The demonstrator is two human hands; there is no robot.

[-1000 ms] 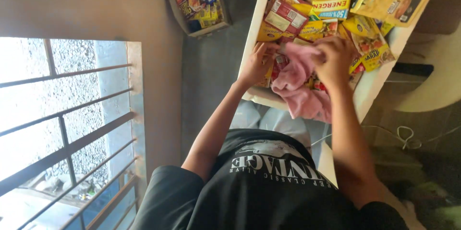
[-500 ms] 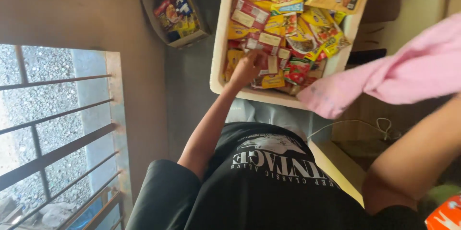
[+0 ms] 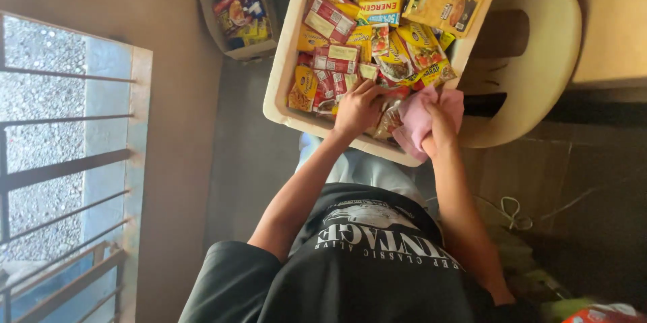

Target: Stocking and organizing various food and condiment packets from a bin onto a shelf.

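So the left hand (image 3: 356, 108) sits fingers-down on the snack sachets (image 3: 330, 70) packed in the pale box (image 3: 282, 90), pressing rather than gripping as far as I can tell. Right hand (image 3: 439, 121) is closed around a pink cloth (image 3: 418, 117) at the box's near corner, just beside the other hand. My worry: the cloth could snag a loose packet and flick it over the rim, toward the cream plastic chair (image 3: 539, 60) just past the right hand.

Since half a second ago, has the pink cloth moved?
Yes. The pink cloth has come back from out past the tray's edge to its near corner, held by the right hand.
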